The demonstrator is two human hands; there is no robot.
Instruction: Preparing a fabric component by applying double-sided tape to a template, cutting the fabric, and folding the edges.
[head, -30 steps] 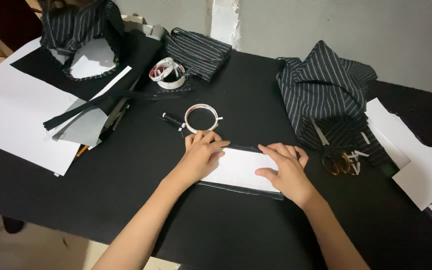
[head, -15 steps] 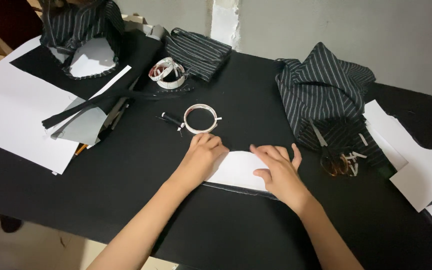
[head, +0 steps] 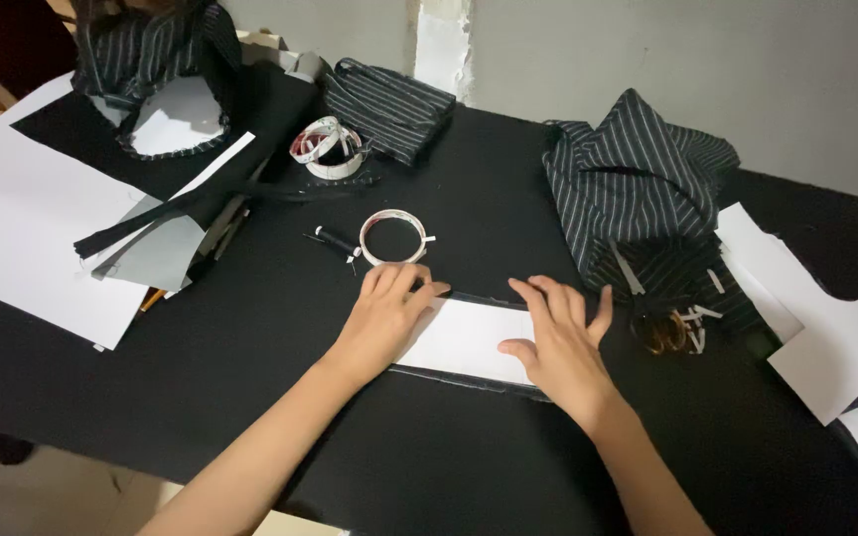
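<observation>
A white paper strip [head: 469,339] lies on a piece of black fabric [head: 469,381] on the black table. My left hand [head: 387,316] rests flat on the strip's left end, fingers pointing away from me. My right hand [head: 560,337] presses flat on its right end, fingers spread. Neither hand grips anything. Just beyond my left hand sit a roll of white tape [head: 392,238] and a small black thread spool [head: 335,241].
Folded striped fabric [head: 638,194] lies at the right, with scissors [head: 665,331] beside it. Another striped bundle [head: 389,104], a coiled measuring tape [head: 325,147], white paper sheets [head: 7,228] at the left and cut paper patterns [head: 836,328] at the right crowd the table.
Both hands slid slightly along the white strip; the right hand's fingers have spread wider. The camera view shifted a little.
</observation>
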